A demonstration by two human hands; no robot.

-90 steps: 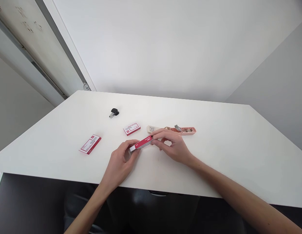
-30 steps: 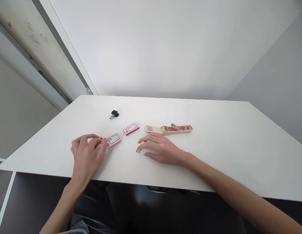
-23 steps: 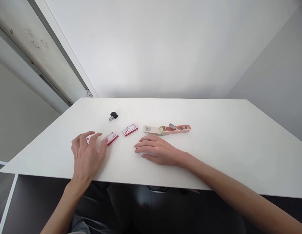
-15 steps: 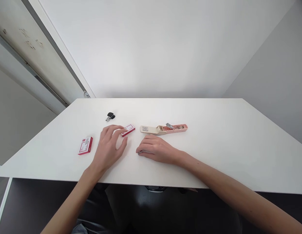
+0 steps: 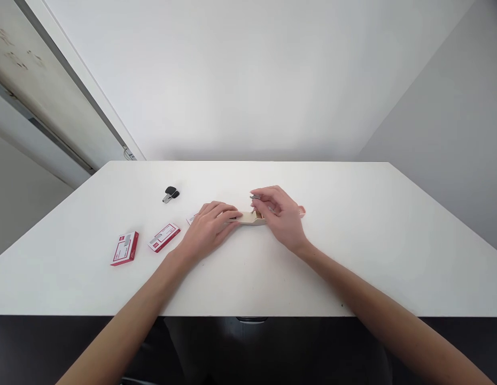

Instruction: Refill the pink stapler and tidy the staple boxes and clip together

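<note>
An open beige and pink stapler (image 5: pixel 250 218) lies at the middle of the white table (image 5: pixel 352 240). My left hand (image 5: pixel 210 229) covers the stapler's left end, its fingers closed over the beige part. Just above the stapler's open middle, my right hand (image 5: pixel 281 214) pinches a small grey strip of staples (image 5: pixel 255 197) between thumb and fingers. Only the pink tip (image 5: pixel 302 210) of the stapler shows to the right of my right hand.
Two red and white staple boxes (image 5: pixel 124 248) (image 5: pixel 164 237) lie to the left on the table. The corner of a third box (image 5: pixel 191 220) shows beside my left hand. A black staple remover (image 5: pixel 170 193) sits further back on the left. White walls stand behind the table.
My left hand let go of a red box and moved right onto the stapler. My right hand picked the grey staple strip off the table and lifted it over the stapler.
</note>
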